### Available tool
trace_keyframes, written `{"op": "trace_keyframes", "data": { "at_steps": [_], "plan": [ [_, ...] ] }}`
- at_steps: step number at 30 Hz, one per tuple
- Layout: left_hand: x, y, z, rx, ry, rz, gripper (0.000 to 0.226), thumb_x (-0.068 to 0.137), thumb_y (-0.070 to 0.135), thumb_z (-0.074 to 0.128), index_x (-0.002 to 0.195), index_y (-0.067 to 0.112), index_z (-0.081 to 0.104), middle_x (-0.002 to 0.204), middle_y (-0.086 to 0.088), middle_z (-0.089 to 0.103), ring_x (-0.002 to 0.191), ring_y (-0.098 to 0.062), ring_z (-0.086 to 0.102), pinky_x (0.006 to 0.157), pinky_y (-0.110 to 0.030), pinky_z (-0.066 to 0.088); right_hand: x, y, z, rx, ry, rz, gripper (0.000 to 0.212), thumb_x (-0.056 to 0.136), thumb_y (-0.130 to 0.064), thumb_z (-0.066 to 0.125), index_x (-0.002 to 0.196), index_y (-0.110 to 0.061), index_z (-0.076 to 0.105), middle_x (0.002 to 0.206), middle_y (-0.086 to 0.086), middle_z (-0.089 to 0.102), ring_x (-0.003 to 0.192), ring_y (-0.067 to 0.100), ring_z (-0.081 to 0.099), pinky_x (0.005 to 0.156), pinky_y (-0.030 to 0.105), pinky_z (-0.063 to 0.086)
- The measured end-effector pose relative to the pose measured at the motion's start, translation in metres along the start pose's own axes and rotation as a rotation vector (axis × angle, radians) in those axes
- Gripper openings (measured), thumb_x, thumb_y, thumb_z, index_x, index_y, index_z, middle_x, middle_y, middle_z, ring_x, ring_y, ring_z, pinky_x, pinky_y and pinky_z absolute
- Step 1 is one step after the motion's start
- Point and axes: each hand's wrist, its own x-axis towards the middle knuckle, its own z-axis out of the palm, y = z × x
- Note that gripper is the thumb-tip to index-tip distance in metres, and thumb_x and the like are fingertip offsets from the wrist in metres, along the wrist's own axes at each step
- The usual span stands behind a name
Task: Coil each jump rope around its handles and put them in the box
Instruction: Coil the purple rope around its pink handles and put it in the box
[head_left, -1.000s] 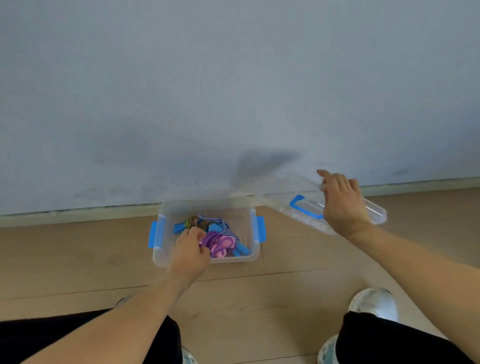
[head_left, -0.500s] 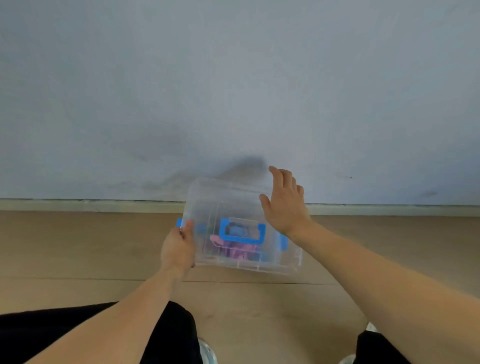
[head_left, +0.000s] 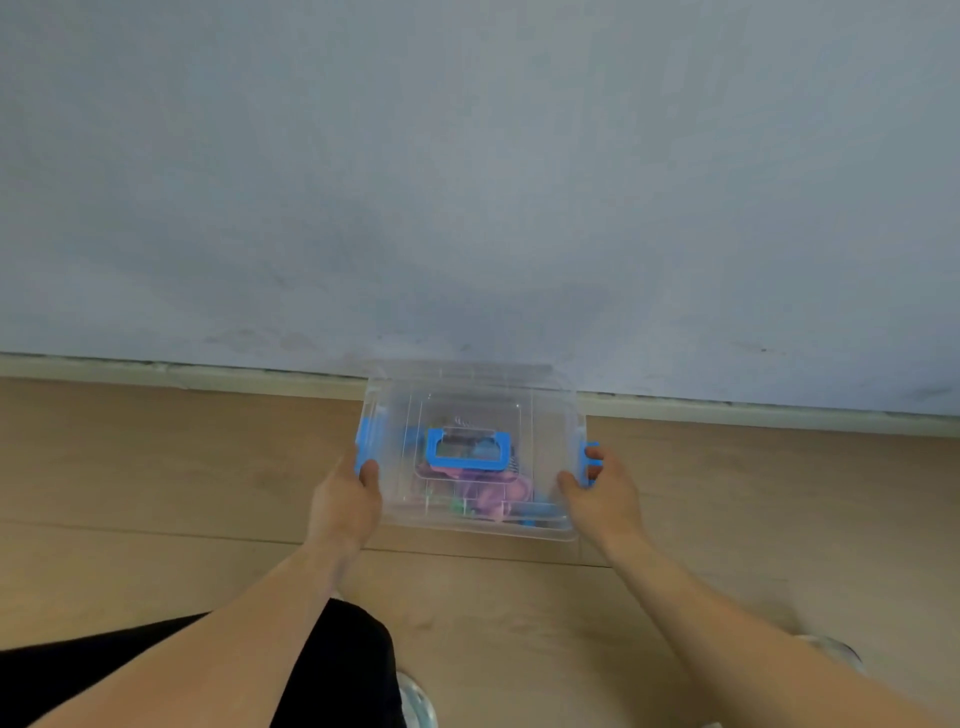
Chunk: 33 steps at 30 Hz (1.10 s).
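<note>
A clear plastic box (head_left: 550, 410) stands on the wooden floor by the wall, with its clear lid (head_left: 395, 415) on top. The lid carries a blue handle (head_left: 466, 451). Coiled jump ropes (head_left: 488, 493), purple, pink and blue, show blurred through the plastic. My left hand (head_left: 345, 506) grips the box's left side at the blue latch (head_left: 368, 441), thumb on the lid. My right hand (head_left: 602, 493) grips the right side, fingers curled round the right blue latch (head_left: 591, 462).
A grey wall (head_left: 467, 182) with a pale skirting board (head_left: 753, 410) rises right behind the box. My black-trousered knee (head_left: 332, 665) and my shoes (head_left: 415, 701) are at the bottom of the view.
The lid went from my right hand at the right onto the box. My right hand left the lid's top for the right latch; my left hand took hold of the left side.
</note>
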Motion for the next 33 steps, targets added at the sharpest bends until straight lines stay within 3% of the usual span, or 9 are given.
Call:
{"op": "trace_keyframes", "data": {
  "at_steps": [5, 9, 15, 17, 19, 22, 25, 29, 33],
  "plan": [
    [0.0, -0.001, -0.001, -0.086, -0.017, 0.003, 0.046, 0.1, 0.03, 0.048, 0.143, 0.017, 0.047, 0.09, -0.012, 0.071, 0.091, -0.032, 0.066, 0.083, -0.041, 0.054, 0.006, 0.0, -0.01, -0.005, -0.032, 0.071, 0.06, 0.078, -0.007, 0.075, 0.13, -0.014, 0.047, 0.109, 0.002, 0.056, 0.091, 0.019, 0.06, 0.08, 0.031, 0.054],
    [-0.007, -0.001, 0.0, -0.206, -0.12, -0.069, 0.045, 0.095, 0.023, 0.061, 0.137, 0.017, 0.048, 0.093, -0.006, 0.068, 0.082, -0.025, 0.068, 0.077, -0.043, 0.058, 0.007, 0.005, -0.011, 0.027, -0.019, 0.104, 0.056, 0.069, 0.004, 0.074, 0.118, -0.014, 0.052, 0.108, 0.005, 0.063, 0.094, 0.022, 0.063, 0.085, 0.041, 0.058],
    [-0.003, -0.002, 0.001, -0.314, -0.051, -0.271, 0.062, 0.083, 0.022, 0.077, 0.136, 0.004, 0.048, 0.11, -0.013, 0.067, 0.092, -0.028, 0.068, 0.087, -0.044, 0.057, 0.006, 0.017, -0.006, 0.017, 0.067, 0.144, 0.074, 0.073, -0.017, 0.082, 0.138, -0.017, 0.044, 0.137, 0.012, 0.048, 0.104, 0.024, 0.06, 0.093, 0.038, 0.053],
    [0.001, 0.003, 0.0, -0.37, -0.083, -0.353, 0.062, 0.085, 0.017, 0.075, 0.138, 0.001, 0.045, 0.101, -0.01, 0.064, 0.094, -0.026, 0.064, 0.09, -0.04, 0.055, 0.008, 0.022, -0.007, 0.092, 0.021, 0.223, 0.086, 0.076, -0.019, 0.081, 0.148, -0.015, 0.032, 0.144, 0.013, 0.041, 0.115, 0.03, 0.057, 0.099, 0.043, 0.051],
    [0.003, 0.007, -0.003, -0.459, -0.136, -0.421, 0.061, 0.088, 0.01, 0.072, 0.139, -0.001, 0.041, 0.096, -0.004, 0.057, 0.098, -0.024, 0.058, 0.09, -0.037, 0.05, 0.011, 0.027, -0.009, 0.306, -0.103, 0.316, 0.082, 0.08, -0.01, 0.077, 0.148, -0.009, 0.032, 0.134, 0.014, 0.053, 0.11, 0.032, 0.062, 0.095, 0.05, 0.053],
    [0.006, 0.004, -0.006, -0.378, -0.206, -0.317, 0.049, 0.087, 0.009, 0.072, 0.132, 0.004, 0.053, 0.1, -0.003, 0.064, 0.093, -0.02, 0.061, 0.08, -0.03, 0.049, 0.016, 0.026, -0.014, 0.254, -0.142, 0.247, 0.056, 0.078, -0.008, 0.079, 0.127, -0.005, 0.052, 0.106, 0.006, 0.065, 0.091, 0.024, 0.068, 0.08, 0.04, 0.06],
    [0.001, 0.009, -0.002, -0.241, -0.039, -0.137, 0.045, 0.083, 0.009, 0.074, 0.124, 0.009, 0.057, 0.101, -0.005, 0.067, 0.082, -0.017, 0.063, 0.068, -0.029, 0.051, 0.017, 0.022, -0.01, 0.047, 0.009, 0.096, 0.047, 0.078, -0.015, 0.081, 0.114, -0.016, 0.051, 0.099, -0.001, 0.06, 0.087, 0.016, 0.063, 0.061, 0.019, 0.052],
    [-0.008, 0.022, 0.003, -0.081, 0.033, 0.104, 0.044, 0.085, 0.013, 0.073, 0.126, 0.009, 0.058, 0.114, -0.006, 0.068, 0.094, -0.019, 0.063, 0.078, -0.031, 0.049, 0.015, 0.027, 0.002, -0.104, 0.156, -0.07, 0.041, 0.091, -0.022, 0.067, 0.129, -0.016, 0.055, 0.114, 0.001, 0.063, 0.101, 0.018, 0.062, 0.085, 0.037, 0.057],
    [-0.007, 0.031, -0.001, 0.126, -0.212, 0.185, 0.056, 0.093, 0.024, 0.063, 0.145, 0.014, 0.045, 0.136, -0.003, 0.058, 0.123, -0.022, 0.056, 0.096, -0.032, 0.045, 0.019, 0.024, -0.02, -0.273, 0.179, -0.113, 0.035, 0.099, -0.019, 0.052, 0.132, -0.01, 0.054, 0.102, 0.004, 0.056, 0.088, 0.02, 0.052, 0.081, 0.037, 0.049]
  ]
}}
